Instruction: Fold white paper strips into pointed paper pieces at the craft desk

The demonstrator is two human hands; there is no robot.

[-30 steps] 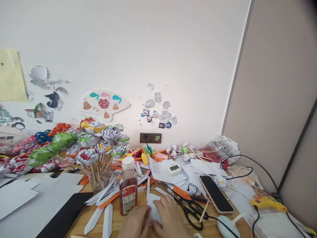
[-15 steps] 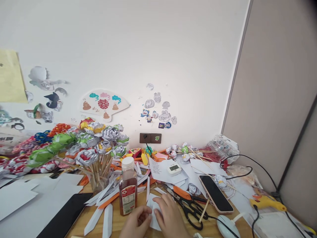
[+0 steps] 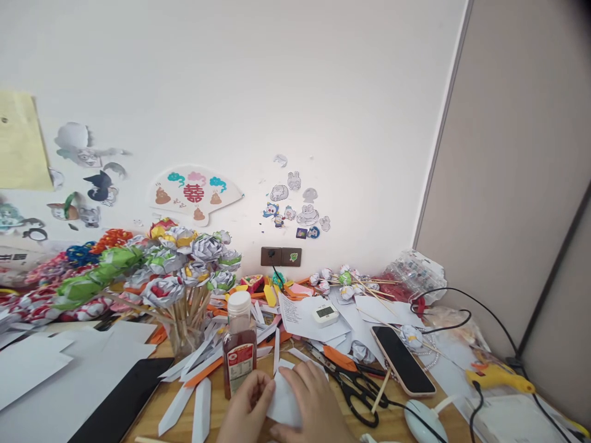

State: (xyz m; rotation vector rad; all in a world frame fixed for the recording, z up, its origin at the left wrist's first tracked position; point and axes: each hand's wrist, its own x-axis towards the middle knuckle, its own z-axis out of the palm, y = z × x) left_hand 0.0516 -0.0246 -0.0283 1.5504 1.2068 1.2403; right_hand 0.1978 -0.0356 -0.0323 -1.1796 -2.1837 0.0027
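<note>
At the bottom edge of the view my left hand (image 3: 247, 409) and my right hand (image 3: 314, 403) both hold a small white piece of paper (image 3: 282, 400) over the wooden desk (image 3: 221, 418). The left fingers are curled and pinch its left edge. The right fingers are pressed on its right side. A brown bottle with a white cap and red label (image 3: 239, 351) stands just behind my left hand. Black scissors (image 3: 357, 387) lie right of my right hand.
A jar of paper flowers on sticks (image 3: 184, 277) stands at the left, among folded paper strips (image 3: 201, 412). A black tablet (image 3: 122, 400), a phone (image 3: 401, 368), a white mouse (image 3: 425, 421), a yellow glue gun (image 3: 501, 376) and cables lie around.
Both hands have lifted and turned the white paper a little; my left hand has closed more tightly on its left edge. Everything else on the desk stays put.
</note>
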